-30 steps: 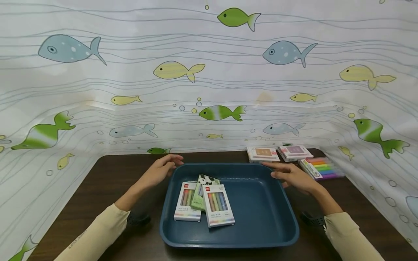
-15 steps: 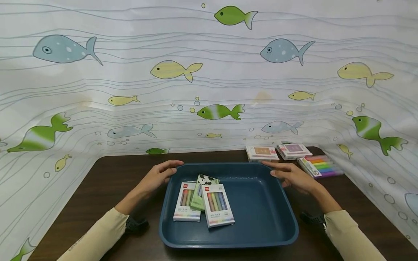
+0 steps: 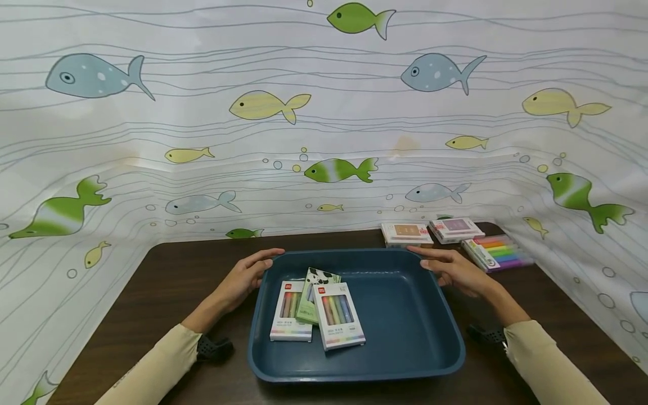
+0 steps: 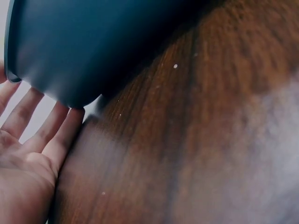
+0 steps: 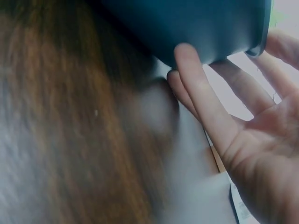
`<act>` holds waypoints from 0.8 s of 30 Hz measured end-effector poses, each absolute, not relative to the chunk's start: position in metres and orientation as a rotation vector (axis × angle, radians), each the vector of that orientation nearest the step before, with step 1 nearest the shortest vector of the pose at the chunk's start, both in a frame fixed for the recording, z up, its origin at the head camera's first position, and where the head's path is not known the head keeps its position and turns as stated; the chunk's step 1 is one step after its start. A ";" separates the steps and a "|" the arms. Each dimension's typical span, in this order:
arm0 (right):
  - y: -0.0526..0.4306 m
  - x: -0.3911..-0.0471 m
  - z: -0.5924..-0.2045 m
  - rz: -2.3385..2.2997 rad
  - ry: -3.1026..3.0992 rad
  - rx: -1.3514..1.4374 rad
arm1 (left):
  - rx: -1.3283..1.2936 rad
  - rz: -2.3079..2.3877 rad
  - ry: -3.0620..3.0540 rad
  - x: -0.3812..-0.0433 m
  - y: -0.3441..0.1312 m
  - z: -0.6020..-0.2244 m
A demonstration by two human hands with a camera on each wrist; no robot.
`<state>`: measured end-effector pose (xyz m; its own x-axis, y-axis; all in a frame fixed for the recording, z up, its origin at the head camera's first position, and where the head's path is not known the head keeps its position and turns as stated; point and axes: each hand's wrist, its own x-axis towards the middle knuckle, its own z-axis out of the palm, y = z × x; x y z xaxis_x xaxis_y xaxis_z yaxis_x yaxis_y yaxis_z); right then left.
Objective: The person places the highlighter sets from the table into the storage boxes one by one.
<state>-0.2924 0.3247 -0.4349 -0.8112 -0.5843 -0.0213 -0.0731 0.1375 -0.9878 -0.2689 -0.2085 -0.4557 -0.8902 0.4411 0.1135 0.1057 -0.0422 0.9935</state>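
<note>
A dark blue plastic tray (image 3: 390, 368) stands on the table before me. Its left part holds two white boxes of coloured pens, one flat on the left (image 3: 291, 329) and one to its right (image 3: 340, 332). A green box with a panda print (image 3: 320, 277) lies between them, partly covered by the right one. My left hand (image 3: 245, 279) touches the tray's far left corner, and the left wrist view shows its fingers (image 4: 23, 112) extended along the outer wall. At the far right corner, my right hand (image 3: 458, 274) rests with fairly straight fingers (image 5: 201, 88) against the outside.
Behind the tray at the right lie a white box with a tan label (image 3: 406, 233), a white box with a purple label (image 3: 457, 229) and a clear pack of rainbow-coloured pens (image 3: 496, 253). A fish-patterned cloth (image 3: 273, 135) hangs behind the dark wooden table (image 3: 202, 270).
My left hand has come down slightly onto the tray's far left corner. The right hand has stayed at its corner. The tray and boxes look almost unmoved; the head view has shifted a little.
</note>
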 end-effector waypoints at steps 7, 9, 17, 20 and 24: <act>0.312 -0.294 -0.425 -1.661 2.120 -0.582 | 0.602 2.002 2.056 -0.266 -0.217 -0.456; 0.310 -0.295 -0.424 -1.652 2.128 -0.563 | 0.608 1.992 2.064 -0.266 -0.219 -0.456; 0.311 -0.295 -0.418 -1.603 2.233 -0.508 | 0.612 1.986 2.043 -0.270 -0.219 -0.454; 0.314 -0.294 -0.414 -1.578 2.269 -0.497 | 0.628 1.993 2.022 -0.270 -0.218 -0.457; 0.326 -0.293 -0.406 -1.569 2.319 -0.504 | 0.650 2.005 1.987 -0.272 -0.213 -0.461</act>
<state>-0.2930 0.3263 -0.4055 -0.8952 -0.4432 -0.0469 -0.1212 0.3435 -0.9313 -0.2715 -0.2130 -0.4610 -0.8710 0.4709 0.1398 0.1355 -0.0432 0.9898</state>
